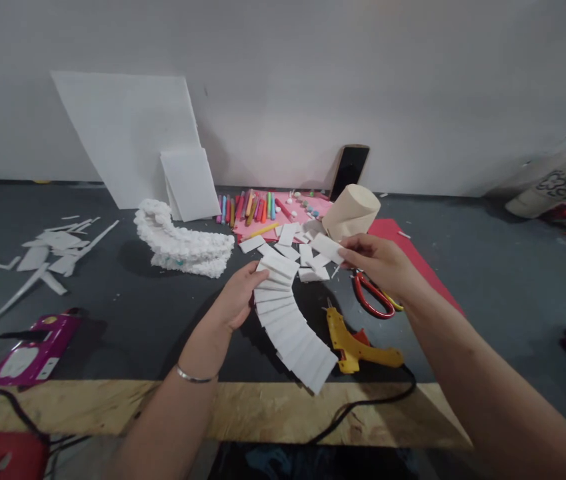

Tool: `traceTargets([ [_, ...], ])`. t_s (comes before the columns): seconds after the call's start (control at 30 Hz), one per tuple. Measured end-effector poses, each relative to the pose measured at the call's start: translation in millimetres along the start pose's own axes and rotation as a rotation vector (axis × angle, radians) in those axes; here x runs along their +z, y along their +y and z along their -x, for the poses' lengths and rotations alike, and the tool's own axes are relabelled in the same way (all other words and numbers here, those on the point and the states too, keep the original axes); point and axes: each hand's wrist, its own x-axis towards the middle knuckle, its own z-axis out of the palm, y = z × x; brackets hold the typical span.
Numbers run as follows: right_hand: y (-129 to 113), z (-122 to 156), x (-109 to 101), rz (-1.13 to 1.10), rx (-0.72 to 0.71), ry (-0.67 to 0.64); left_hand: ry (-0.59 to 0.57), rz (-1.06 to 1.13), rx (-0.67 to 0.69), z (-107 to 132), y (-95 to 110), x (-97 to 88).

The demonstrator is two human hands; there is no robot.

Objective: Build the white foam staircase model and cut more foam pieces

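At frame centre, the left hand (237, 298) is gripping a curved stair of white foam strips (290, 330); the right hand (380, 263) is pinching one loose foam piece (327, 247) above it, beside the yellow glue gun (357, 343).

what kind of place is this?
Most likely a craft or hobby workbench. A yellow glue gun, red-handled scissors and a row of coloured markers lie on the dark table, and the hands hold cut white foam pieces.

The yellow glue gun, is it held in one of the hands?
No, the yellow glue gun lies on the dark table, below the right hand, and neither hand touches it.
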Motion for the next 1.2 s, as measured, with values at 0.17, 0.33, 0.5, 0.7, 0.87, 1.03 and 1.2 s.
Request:
traceTargets([
  [0.17,-19.2,-9.2,16.6,-0.350,0.101,-0.122,0.016,-0.003,-0.011,0.6,0.7,1.2],
  [0.33,-32.3,-15.9,36.0,-0.399,0.154,-0.194,0.005,-0.014,0.006,-1.0,-1.7,-1.0],
  [0.5,-28.1,-21.4,45.6,-0.428,0.157,-0.374,-0.007,-0.024,0.021,-1.2,-1.9,-0.8],
  [0.7,-25.6,-26.2,45.3,-0.350,0.188,-0.426,-0.009,-0.031,0.013,-1.2,-1.4,-0.7],
  [0.87,-23.3,-29.0,48.8,-0.280,0.164,-0.403,-0.012,-0.028,0.005,-1.1,-2.2,-1.4],
  [1.03,-19.1,-34.7,51.0,-0.243,0.145,-0.400,-0.004,-0.028,-0.001,-0.3,-1.5,-1.0],
  [1.2,-17.2,-37.5,52.6,-0.230,0.138,-0.418,-0.005,-0.036,-0.002,-0.9,-1.3,-2.0],
])
